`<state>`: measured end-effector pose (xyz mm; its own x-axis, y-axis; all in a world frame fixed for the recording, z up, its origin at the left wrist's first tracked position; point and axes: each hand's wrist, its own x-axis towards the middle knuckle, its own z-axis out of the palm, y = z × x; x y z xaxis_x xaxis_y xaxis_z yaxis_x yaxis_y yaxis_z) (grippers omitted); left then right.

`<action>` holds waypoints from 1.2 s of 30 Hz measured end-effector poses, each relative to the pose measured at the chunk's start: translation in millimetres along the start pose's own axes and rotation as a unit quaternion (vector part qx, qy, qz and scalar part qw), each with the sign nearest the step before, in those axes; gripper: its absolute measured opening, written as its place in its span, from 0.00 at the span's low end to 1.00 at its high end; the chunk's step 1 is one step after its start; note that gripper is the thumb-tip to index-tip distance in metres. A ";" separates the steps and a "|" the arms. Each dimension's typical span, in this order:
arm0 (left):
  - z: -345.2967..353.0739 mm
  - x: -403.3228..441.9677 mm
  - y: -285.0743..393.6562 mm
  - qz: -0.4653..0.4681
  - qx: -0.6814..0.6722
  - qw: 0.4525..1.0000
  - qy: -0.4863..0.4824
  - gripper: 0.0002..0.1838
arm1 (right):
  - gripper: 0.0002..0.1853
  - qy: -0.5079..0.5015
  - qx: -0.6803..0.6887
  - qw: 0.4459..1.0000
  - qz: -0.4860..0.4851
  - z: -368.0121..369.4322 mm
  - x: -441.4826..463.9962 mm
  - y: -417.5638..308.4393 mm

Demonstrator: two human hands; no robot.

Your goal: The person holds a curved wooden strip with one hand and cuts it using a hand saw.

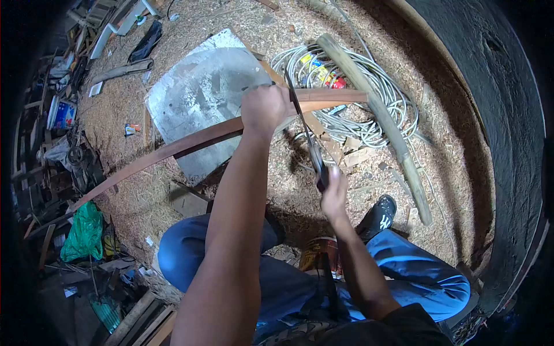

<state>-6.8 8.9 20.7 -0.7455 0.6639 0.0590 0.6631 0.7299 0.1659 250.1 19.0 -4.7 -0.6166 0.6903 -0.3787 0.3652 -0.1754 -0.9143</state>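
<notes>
My left hand [265, 109] is closed over a long reddish-brown wooden strip [173, 148], which runs from the lower left to the coil at the right. In my right hand [334, 196] is the dark handle of a handsaw [307, 134]. Its narrow blade points away from me and crosses the strip just right of my left hand. Whether the teeth are inside the wood I cannot tell. The strip's right end meets a rough wooden pole [395, 132].
A grey metal sheet [187, 86] lies under the strip on the shavings-covered ground. A coil of grey cable [398, 109] surrounds a colourful packet. Wood scraps and a green plastic bag [83, 233] are at left; a dark curved wall [490, 75] stands at right.
</notes>
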 end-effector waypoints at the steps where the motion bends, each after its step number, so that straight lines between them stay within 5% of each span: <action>1: 0.4 -0.9 0.1 -0.008 -0.009 1.000 -0.001 0.23 | 0.25 0.026 -0.120 0.988 -0.093 -6.7 -21.9 29.9; 2: 1.3 -1.5 -0.2 -0.016 -0.018 1.000 -0.001 0.23 | 0.24 0.131 0.007 0.987 -0.088 -3.9 -40.8 67.8; 3: 3.4 -0.9 -1.2 -0.019 -0.019 1.000 0.000 0.23 | 0.22 0.166 -0.064 0.963 -0.204 -8.1 -53.0 71.9; 5: 7.9 -0.2 -4.3 -0.011 -0.004 1.000 0.007 0.17 | 0.23 0.053 0.063 0.996 -0.020 -22.9 -59.8 52.7; 7: 7.6 -0.8 -3.9 -0.006 -0.003 1.000 0.006 0.18 | 0.26 0.057 0.051 0.997 0.007 -11.5 -36.1 27.2; 8: 7.2 -1.0 -2.8 -0.004 -0.003 1.000 0.006 0.18 | 0.31 0.044 -0.007 0.997 -0.064 -6.1 -15.1 9.3; 12: 6.0 -2.8 -0.7 -0.021 -0.006 1.000 0.019 0.19 | 0.34 0.073 0.034 0.997 -0.019 7.1 18.2 20.2; 14: 3.1 -1.9 -0.8 -0.008 -0.027 0.999 0.020 0.23 | 0.34 0.044 -0.032 0.994 -0.098 -6.6 -6.0 6.0; 15: 3.2 -1.8 -1.1 -0.009 -0.030 0.999 0.021 0.23 | 0.35 0.136 -0.075 0.978 -0.139 0.5 -22.0 13.7; 17: 5.6 -1.0 -3.3 0.001 -0.027 1.000 0.009 0.24 | 0.38 0.034 0.029 0.996 -0.075 -25.2 -49.3 52.9; 20: 6.6 -0.4 -3.1 -0.016 0.004 1.000 -0.010 0.17 | 0.41 0.074 0.037 0.996 -0.046 -18.0 -41.4 38.2; 21: 8.1 -1.4 -4.0 -0.014 0.006 1.000 -0.013 0.17 | 0.42 0.002 0.000 0.999 -0.053 -24.7 -24.2 29.9; 27: 6.1 -2.7 -0.4 0.007 -0.010 1.000 0.018 0.23 | 0.40 0.006 -0.002 0.997 -0.076 3.7 13.6 42.0; 29: 5.4 -1.7 -1.4 -0.010 -0.030 0.999 0.019 0.22 | 0.43 0.222 -0.058 0.963 -0.141 12.1 -20.4 70.6; 31: 10.8 -2.0 -3.2 -0.005 -0.031 0.999 0.031 0.22 | 0.46 0.040 0.021 0.997 -0.064 -22.1 -51.5 44.2; 32: 12.1 -1.9 -5.1 0.001 -0.030 0.999 0.043 0.22 | 0.49 0.106 0.038 0.993 -0.042 -18.8 -56.6 77.0; 35: 9.8 -2.4 -3.7 0.001 -0.022 0.999 0.035 0.22 | 0.43 -0.001 0.024 0.997 -0.071 -25.9 -32.6 29.7; 36: 8.8 -2.4 -2.6 0.004 -0.022 0.999 0.034 0.22 | 0.45 0.038 -0.020 0.994 -0.096 -12.6 -17.9 10.8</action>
<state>-6.1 6.8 11.4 -0.7443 0.6555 0.1276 0.6663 0.7158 0.2090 273.9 13.7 -6.0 -0.6234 0.7599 -0.1845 0.2739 -0.0087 -0.9617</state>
